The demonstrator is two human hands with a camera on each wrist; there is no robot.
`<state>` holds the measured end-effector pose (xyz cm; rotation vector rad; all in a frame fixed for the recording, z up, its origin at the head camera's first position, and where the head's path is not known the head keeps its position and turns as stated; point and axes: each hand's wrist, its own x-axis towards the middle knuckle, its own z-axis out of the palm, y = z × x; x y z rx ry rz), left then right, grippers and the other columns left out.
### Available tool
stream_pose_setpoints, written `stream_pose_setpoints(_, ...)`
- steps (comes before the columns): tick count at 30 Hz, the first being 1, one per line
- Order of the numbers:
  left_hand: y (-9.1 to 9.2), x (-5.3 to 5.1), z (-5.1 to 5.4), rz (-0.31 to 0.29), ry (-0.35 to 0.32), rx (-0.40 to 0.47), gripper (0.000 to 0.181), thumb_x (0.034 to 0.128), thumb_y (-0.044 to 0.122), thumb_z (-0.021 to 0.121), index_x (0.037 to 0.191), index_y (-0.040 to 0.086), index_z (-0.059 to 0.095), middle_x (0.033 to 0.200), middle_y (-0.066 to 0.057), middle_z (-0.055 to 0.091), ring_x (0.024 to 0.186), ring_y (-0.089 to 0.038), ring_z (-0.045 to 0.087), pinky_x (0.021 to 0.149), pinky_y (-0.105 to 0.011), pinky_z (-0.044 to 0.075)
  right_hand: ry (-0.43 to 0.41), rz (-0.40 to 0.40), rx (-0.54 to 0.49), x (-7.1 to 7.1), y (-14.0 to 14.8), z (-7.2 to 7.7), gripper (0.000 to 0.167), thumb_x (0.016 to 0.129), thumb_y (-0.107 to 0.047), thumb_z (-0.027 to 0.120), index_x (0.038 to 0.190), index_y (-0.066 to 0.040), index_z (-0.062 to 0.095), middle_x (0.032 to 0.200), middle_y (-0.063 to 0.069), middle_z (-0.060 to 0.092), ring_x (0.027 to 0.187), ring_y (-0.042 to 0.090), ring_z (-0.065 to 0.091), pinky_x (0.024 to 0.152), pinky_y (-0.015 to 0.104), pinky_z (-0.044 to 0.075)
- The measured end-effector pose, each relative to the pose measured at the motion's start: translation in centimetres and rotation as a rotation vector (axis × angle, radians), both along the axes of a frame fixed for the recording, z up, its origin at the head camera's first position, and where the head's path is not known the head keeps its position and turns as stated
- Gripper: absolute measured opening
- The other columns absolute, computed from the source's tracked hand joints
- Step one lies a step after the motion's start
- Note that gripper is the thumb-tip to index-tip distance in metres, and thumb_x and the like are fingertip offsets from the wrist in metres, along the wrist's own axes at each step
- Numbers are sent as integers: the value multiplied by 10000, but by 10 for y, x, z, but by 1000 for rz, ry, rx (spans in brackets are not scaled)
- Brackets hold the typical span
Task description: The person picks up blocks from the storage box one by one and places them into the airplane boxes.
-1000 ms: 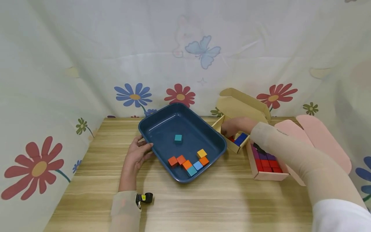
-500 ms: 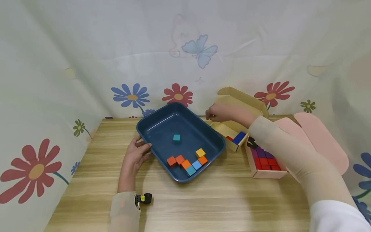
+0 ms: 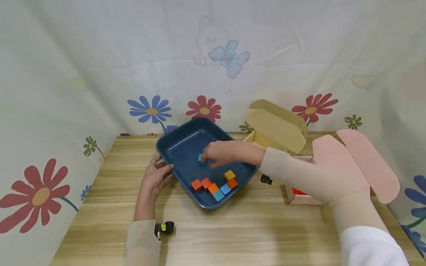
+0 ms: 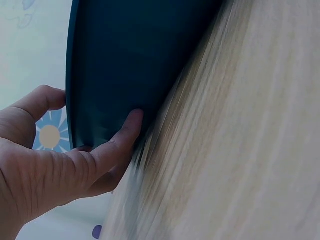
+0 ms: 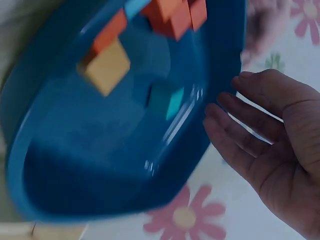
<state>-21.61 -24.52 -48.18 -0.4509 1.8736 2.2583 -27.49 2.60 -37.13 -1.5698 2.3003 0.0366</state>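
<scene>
White floral cloth in the curtain (image 3: 133,55) across the back, with wood-grain table (image 3: 243,232) below. On that table, left of centre, dark blue tray (image 3: 186,146), in the same place as half a second ago: set askew, long axis from far left to near right, one corner toward the viewer, raised rim all round. In front of that near corner, a wide stretch of wood grain; another to the left; less room at the right. Close by the right side, kraft box (image 3: 257,139), its lid (image 3: 276,129) tipped back toward the curtain; farther right, pink box (image 3: 304,200), with pink flaps (image 3: 341,157) spread to the right. Now across both boxes, right sleeve (image 3: 299,175), hiding more of the red blocks (image 3: 299,191) than before.

At the tray's left rim, left hand (image 3: 156,177), grasping it as earlier. Over the tray's middle, right hand (image 3: 221,152), swung in from above the kraft box; fingers loosely bent, released, palm bare in the right wrist view. Height above the tray floor impossible to tell.

Inside, all cubes unmoved: partly covered by the right hand, teal cube (image 3: 200,158); toward the near end, a bent row of red, orange, teal and blue cubes (image 3: 213,189), with yellow cube (image 3: 229,175) just behind.
</scene>
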Motion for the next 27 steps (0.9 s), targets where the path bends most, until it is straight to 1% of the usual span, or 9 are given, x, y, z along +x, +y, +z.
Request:
stream_pose_setpoints(3, 0, 0, 0, -1, 2, 1, 815, 978, -35, 593, 1627, 144, 135, 1539, -212, 274, 1200, -278, 535, 910, -414, 572, -15, 23, 50, 11, -17, -10, 358, 988, -209, 695, 1327, -97, 664, 1298, 63, 670, 1143, 170, 629, 925, 260, 557)
stream_pose_setpoints(6, 1, 1, 0, -2, 0, 1, 815, 979, -29, 599, 1628, 146, 137, 1536, -210, 278, 1179, -268, 546, 911, -413, 570, -29, 49, 85, 20, -31, -20, 398, 983, -229, 703, 1352, -89, 648, 1306, 65, 667, 1118, 161, 637, 909, 239, 557)
stream_pose_setpoints(10, 0, 2, 1, -3, 0, 3, 824, 982, -25, 595, 1632, 146, 119, 1547, -217, 265, 1195, -275, 535, 917, -409, 569, -20, 80, 121, 25, -44, -31, 426, 979, -240, 709, 1377, -108, 633, 1292, 45, 674, 1035, 127, 647, 887, 210, 553)
stream_pose_setpoints(13, -1, 2, 1, -4, 2, 7, 831, 980, -29, 589, 1634, 142, 105, 1555, -221, 250, 1235, -301, 514, 926, -410, 566, -14, 83, 137, 26, -51, -36, 432, 976, -252, 713, 1380, -123, 631, 1261, 21, 682, 964, 101, 644, 858, 191, 553)
stream_pose_setpoints(16, -1, 2, 2, -4, 2, 7, 832, 979, -31, 580, 1635, 140, 96, 1558, -224, 239, 1271, -328, 490, 932, -409, 563, -26, 75, 143, 26, -58, -40, 425, 971, -256, 720, 1364, -117, 640, 1214, 19, 697, 907, 95, 646, 824, 184, 557)
stream_pose_setpoints(21, -2, 1, 1, -2, -5, 0, 830, 974, -24, 592, 1632, 140, 115, 1553, -222, 243, 1268, -326, 488, 932, -409, 562, -54, 42, 164, 23, -66, -48, 363, 957, -278, 737, 1279, -123, 674, 1086, -6, 699, 810, 101, 634, 744, 181, 549)
stream_pose_setpoints(24, -2, 0, 1, -5, -6, -1, 824, 975, -23, 589, 1632, 130, 116, 1556, -231, 241, 1262, -327, 490, 932, -413, 562, -65, 35, 179, 22, -69, -54, 298, 954, -266, 741, 1212, -132, 675, 1002, -22, 662, 796, 111, 609, 711, 186, 530)
stream_pose_setpoints(27, -1, 0, 2, -5, -2, -8, 817, 976, -21, 586, 1630, 118, 118, 1556, -236, 241, 1263, -329, 487, 926, -411, 566, -62, 39, 186, 22, -70, -59, 255, 951, -242, 743, 1168, -136, 662, 955, -22, 621, 792, 118, 591, 689, 195, 517)
